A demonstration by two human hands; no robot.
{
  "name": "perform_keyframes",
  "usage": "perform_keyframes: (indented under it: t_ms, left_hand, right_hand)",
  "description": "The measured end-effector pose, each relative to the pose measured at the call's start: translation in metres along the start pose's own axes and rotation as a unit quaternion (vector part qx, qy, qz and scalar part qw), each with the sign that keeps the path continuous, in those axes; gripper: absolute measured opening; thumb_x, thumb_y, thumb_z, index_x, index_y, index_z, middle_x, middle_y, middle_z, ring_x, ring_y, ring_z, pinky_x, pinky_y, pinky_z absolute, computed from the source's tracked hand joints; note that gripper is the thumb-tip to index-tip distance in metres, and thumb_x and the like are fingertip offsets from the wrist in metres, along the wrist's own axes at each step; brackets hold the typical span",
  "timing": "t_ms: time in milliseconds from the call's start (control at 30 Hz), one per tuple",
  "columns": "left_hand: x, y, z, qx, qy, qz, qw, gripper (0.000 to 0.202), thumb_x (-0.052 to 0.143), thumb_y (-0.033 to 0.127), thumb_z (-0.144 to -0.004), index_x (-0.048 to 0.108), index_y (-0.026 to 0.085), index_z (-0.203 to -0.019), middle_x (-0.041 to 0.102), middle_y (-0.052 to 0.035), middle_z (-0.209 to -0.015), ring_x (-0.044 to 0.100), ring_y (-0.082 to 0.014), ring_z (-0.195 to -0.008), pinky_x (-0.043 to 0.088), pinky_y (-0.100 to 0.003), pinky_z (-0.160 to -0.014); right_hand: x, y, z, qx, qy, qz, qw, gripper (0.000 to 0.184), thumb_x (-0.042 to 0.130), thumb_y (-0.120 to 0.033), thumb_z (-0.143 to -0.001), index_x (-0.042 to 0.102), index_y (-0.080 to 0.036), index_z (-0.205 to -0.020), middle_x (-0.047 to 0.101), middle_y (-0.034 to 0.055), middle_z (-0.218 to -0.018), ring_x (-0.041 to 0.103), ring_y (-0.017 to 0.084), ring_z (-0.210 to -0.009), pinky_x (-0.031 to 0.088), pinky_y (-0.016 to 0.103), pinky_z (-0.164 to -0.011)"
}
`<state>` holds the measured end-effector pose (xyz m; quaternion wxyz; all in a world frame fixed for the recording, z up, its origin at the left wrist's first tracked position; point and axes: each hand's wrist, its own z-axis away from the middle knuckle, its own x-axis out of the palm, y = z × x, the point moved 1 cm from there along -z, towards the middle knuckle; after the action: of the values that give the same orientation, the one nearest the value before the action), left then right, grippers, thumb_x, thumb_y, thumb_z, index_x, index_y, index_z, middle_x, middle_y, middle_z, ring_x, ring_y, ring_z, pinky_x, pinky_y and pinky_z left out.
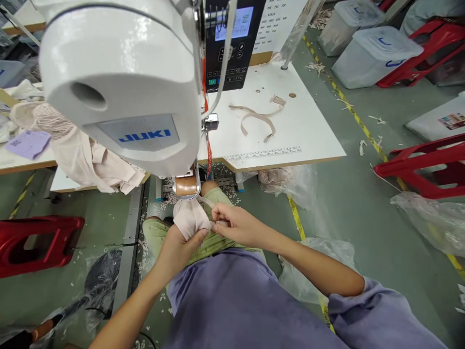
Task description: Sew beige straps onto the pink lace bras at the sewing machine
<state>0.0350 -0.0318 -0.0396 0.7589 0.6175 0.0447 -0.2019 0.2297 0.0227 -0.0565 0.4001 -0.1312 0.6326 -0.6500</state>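
Observation:
A white JUKI sewing machine (123, 87) fills the upper left, its head reaching down toward me. Just below its front end I hold a pale beige fabric piece (191, 216) above my lap. My left hand (181, 247) is closed on the left and lower edge of this fabric, thumb on top. At the fabric's right side, my right hand (232, 223) pinches a narrow beige strap (207, 201) with curled fingers. The strap runs up from there toward the machine. The spot where strap and fabric meet is partly covered by my fingers.
On the white table (312, 131) lie loose beige straps (257, 116) and a printed ruler (263, 154). A heap of beige garments (83, 150) is at left beside a purple paper (29, 144). Red stools (428, 167) and lidded plastic bins (374, 55) stand on the floor.

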Motion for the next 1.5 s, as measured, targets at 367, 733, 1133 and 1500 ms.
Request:
perform_keyframes:
  t_ms: [367, 733, 1133, 1500]
  left_hand:
    - [-0.006, -0.001, 0.0, -0.078, -0.013, 0.037, 0.996, 0.028, 0.065, 0.04, -0.088, 0.072, 0.014, -0.092, 0.073, -0.0052, -0.084, 0.064, -0.0198, -0.078, 0.048, -0.028, -0.073]
    - [0.007, -0.022, -0.016, -0.101, 0.047, 0.264, 0.958, 0.025, 0.081, 0.035, -0.077, 0.072, 0.013, -0.088, 0.07, -0.0019, -0.077, 0.061, -0.014, -0.07, 0.051, -0.025, -0.068]
    - [0.012, -0.011, -0.015, -0.083, 0.122, 0.305, 0.941, 0.032, 0.079, 0.035, -0.079, 0.069, 0.013, -0.101, 0.071, -0.0043, -0.087, 0.064, -0.0158, -0.076, 0.052, -0.025, -0.066]
    - [0.007, -0.023, 0.02, 0.034, 0.095, 0.37, 0.924, 0.094, 0.001, 0.09, -0.079, 0.0, 0.039, -0.159, 0.055, -0.0126, -0.145, 0.068, -0.0303, -0.109, 0.055, -0.05, -0.087]
  right_hand:
    - [-0.008, 0.001, -0.01, 0.023, -0.05, 0.024, 0.998, 0.018, 0.067, -0.036, -0.084, 0.068, -0.019, -0.087, 0.064, -0.0015, -0.079, 0.052, 0.013, -0.071, 0.033, 0.024, -0.062]
    - [0.001, 0.005, -0.01, 0.134, -0.011, -0.191, 0.972, 0.023, 0.066, -0.036, -0.079, 0.07, -0.015, -0.087, 0.058, -0.0016, -0.071, 0.048, 0.012, -0.065, 0.033, 0.023, -0.057]
    - [-0.006, -0.014, -0.015, 0.024, 0.079, -0.039, 0.996, 0.019, 0.06, -0.032, -0.085, 0.068, -0.017, -0.076, 0.052, -0.0017, -0.065, 0.043, 0.011, -0.061, 0.028, 0.025, -0.056]
    - [-0.046, -0.076, -0.049, 0.059, -0.145, -0.201, 0.967, 0.021, 0.071, -0.034, -0.073, 0.072, -0.017, -0.085, 0.067, 0.0015, -0.077, 0.058, 0.014, -0.068, 0.043, 0.024, -0.062]
